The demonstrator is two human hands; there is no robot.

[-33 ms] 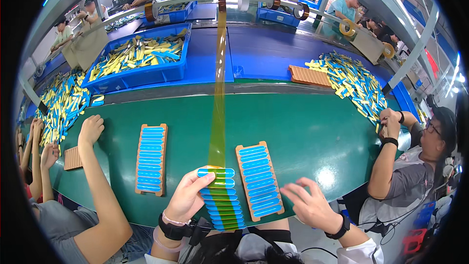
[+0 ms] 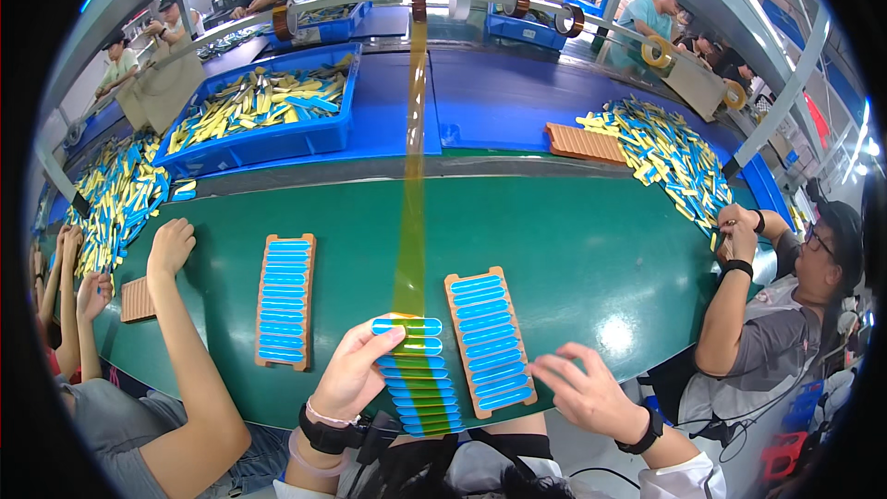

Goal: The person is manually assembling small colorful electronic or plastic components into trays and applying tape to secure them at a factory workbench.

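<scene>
My left hand pinches the top of a row of blue, round-ended strips, thumb on the uppermost one. Amber see-through tape runs down the row's middle, joining the strips, and its free length stretches up to a roll on the overhead bar. To the right of this row, a brown grooved tray lies on the table, filled with similar blue strips. Just beyond its lower right edge hovers my right hand, fingers apart and nothing visible in them.
Another filled brown tray lies left of my hands on the green table. A blue bin of yellow and blue pieces stands behind, with loose heaps at both sides. A neighbour's arm reaches in at left; another person works at right.
My right hand has shifted very slightly downward. My left hand, the taped row and the trays stay practically where they were.
</scene>
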